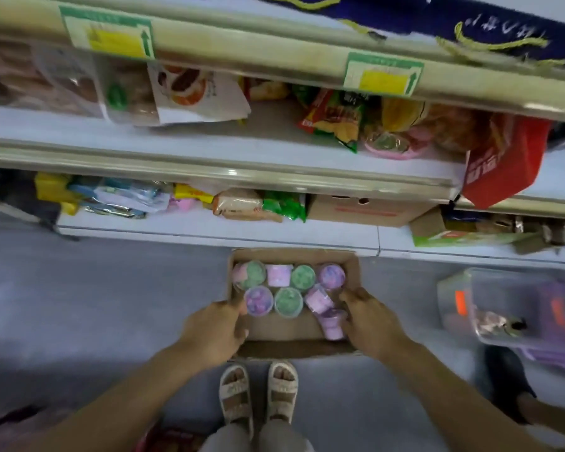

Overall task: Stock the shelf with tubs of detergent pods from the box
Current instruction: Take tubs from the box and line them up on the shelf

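Note:
An open cardboard box [282, 331] is held over the floor in front of the shelves. Several small tubs of detergent pods lie inside it: purple ones [258, 301], green ones [287, 301] and pink-lidded ones [318, 300], some tipped on their side. My left hand [214, 331] grips the box's left wall, fingers curled over the rim. My right hand [369, 321] grips the right wall beside a fallen purple tub [331, 324]. The white shelves [209, 138] stand beyond the box.
The shelves carry snack bags [333, 122], a red bag [499, 164], a brown carton [369, 208] and mixed packets. A clear plastic bin [516, 308] sits on the floor at right. My sandalled feet [258, 396] stand below the box; another person's dark shoe [506, 376] is right.

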A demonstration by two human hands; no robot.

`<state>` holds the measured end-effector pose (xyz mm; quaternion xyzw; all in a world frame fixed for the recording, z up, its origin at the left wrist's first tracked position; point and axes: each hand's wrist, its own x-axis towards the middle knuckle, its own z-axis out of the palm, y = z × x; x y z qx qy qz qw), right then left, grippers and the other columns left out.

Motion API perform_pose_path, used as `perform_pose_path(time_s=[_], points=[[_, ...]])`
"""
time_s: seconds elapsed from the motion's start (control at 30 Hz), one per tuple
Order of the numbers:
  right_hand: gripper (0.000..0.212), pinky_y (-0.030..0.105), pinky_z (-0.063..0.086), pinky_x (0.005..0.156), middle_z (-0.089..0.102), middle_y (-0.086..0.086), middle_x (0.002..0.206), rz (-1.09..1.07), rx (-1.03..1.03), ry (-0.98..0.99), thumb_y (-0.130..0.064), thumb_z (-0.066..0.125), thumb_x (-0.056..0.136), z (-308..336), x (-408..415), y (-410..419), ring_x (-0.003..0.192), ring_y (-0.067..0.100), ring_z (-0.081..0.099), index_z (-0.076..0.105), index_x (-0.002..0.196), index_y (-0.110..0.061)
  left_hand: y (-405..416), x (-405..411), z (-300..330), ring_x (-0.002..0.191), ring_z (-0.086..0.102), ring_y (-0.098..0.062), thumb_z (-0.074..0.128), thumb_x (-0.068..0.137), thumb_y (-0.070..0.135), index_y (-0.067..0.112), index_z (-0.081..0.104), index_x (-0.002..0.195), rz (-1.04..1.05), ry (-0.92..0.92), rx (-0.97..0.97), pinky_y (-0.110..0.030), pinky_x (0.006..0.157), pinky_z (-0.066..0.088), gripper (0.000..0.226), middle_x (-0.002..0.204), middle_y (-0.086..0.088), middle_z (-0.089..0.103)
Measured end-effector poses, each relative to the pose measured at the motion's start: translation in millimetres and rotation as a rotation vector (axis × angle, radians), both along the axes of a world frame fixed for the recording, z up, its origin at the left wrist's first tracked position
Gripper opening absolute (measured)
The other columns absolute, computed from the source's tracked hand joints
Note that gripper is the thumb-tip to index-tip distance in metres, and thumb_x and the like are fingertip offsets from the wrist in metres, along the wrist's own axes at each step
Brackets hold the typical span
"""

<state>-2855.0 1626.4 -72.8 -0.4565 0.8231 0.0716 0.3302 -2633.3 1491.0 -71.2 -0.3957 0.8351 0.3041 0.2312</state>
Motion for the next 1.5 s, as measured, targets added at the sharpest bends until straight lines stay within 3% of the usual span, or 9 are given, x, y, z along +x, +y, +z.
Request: perform_pose_path(time_s=[0.33, 0.6, 0.8, 0.9, 0.97, 1.17, 1.27, 1.33, 1.5], points=[[0.037, 0.038, 0.049, 0.086, 0.058, 0.009, 0.123, -0.1, 0.034, -0.087, -0.028, 0.05, 0.089, -148, -39, 26, 0.105, 0.031, 0.059, 0.047, 0.125, -0.019, 36, -38, -137, 0.105, 0.059, -0.019, 0.053, 0.088, 0.035, 0.027, 0.047, 0.117, 0.143, -0.076, 0.133, -0.033, 0.084, 0.049, 0.031, 0.116, 0.001, 0.06], [0.044, 0.035, 0.046, 0.089, 0.059, 0.01, 0.126, -0.161, 0.03, -0.163, -0.024, 0.054, 0.091, -296, -92, 39, 0.111, 0.029, 0.057, 0.044, 0.132, -0.014, 61, -94, -296, 0.111, 0.059, -0.03, 0.056, 0.088, 0.024, 0.011, 0.047, 0.128, 0.322, -0.131, 0.237, -0.034, 0.091, 0.048, 0.043, 0.12, -0.013, 0.063], [0.046, 0.038, 0.052, 0.081, 0.064, 0.012, 0.114, -0.23, -0.033, -0.161, -0.02, 0.057, 0.09, -404, -107, 43, 0.099, 0.028, 0.063, 0.043, 0.132, -0.009, 73, -121, -418, 0.11, 0.054, -0.03, 0.066, 0.083, 0.019, 0.004, 0.043, 0.131, 0.538, -0.076, 0.296, -0.029, 0.085, 0.04, 0.056, 0.126, -0.016, 0.054], [0.05, 0.038, 0.053, 0.078, 0.064, 0.013, 0.113, -0.253, -0.047, -0.136, -0.023, 0.058, 0.089, -452, -109, 44, 0.098, 0.03, 0.063, 0.038, 0.133, -0.011, 79, -132, -472, 0.093, 0.056, -0.025, 0.069, 0.074, 0.02, 0.007, 0.052, 0.117, 0.71, -0.035, 0.321, -0.032, 0.077, 0.045, 0.049, 0.109, -0.012, 0.059], [0.049, 0.036, 0.05, 0.076, 0.062, 0.015, 0.115, -0.253, -0.068, -0.118, -0.022, 0.059, 0.087, -480, -111, 42, 0.1, 0.034, 0.061, 0.038, 0.13, -0.01, 84, -138, -500, 0.096, 0.06, -0.03, 0.067, 0.075, 0.022, 0.009, 0.055, 0.106, 0.845, -0.018, 0.33, -0.04, 0.084, 0.05, 0.036, 0.102, -0.013, 0.061], [0.041, 0.045, 0.049, 0.085, 0.059, 0.021, 0.118, -0.253, -0.077, -0.047, -0.026, 0.056, 0.092, -527, -107, 34, 0.107, 0.04, 0.057, 0.04, 0.123, -0.005, 88, -145, -562, 0.111, 0.058, -0.041, 0.058, 0.083, 0.019, 0.009, 0.061, 0.113, 1.223, 0.019, 0.438, -0.051, 0.095, 0.047, 0.031, 0.116, -0.025, 0.061], [0.039, 0.046, 0.049, 0.085, 0.059, 0.022, 0.118, -0.281, -0.072, -0.026, -0.022, 0.056, 0.092, -536, -106, 32, 0.107, 0.041, 0.057, 0.04, 0.123, -0.004, 84, -148, -579, 0.089, 0.065, -0.027, 0.058, 0.084, 0.014, 0.013, 0.06, 0.096, 1.472, 0.08, 0.455, -0.038, 0.077, 0.054, 0.012, 0.095, -0.014, 0.067], [0.036, 0.048, 0.05, 0.085, 0.06, 0.022, 0.115, -0.299, -0.074, -0.026, -0.021, 0.056, 0.092, -537, -107, 31, 0.104, 0.041, 0.059, 0.041, 0.12, -0.004, 83, -151, -581, 0.067, 0.057, -0.016, 0.056, 0.088, 0.013, 0.015, 0.055, 0.087, 1.566, 0.111, 0.498, -0.029, 0.057, 0.043, 0.003, 0.078, -0.005, 0.059], [0.034, 0.042, 0.047, 0.079, 0.06, 0.021, 0.112, -0.273, -0.047, 0.066, -0.025, 0.054, 0.094, -529, -102, 29, 0.103, 0.041, 0.059, 0.041, 0.119, -0.006, 83, -148, -579, 0.062, 0.053, -0.013, 0.055, 0.094, 0.015, 0.01, 0.056, 0.103, 1.528, 0.178, 0.531, -0.027, 0.059, 0.046, 0.01, 0.08, -0.006, 0.058]])
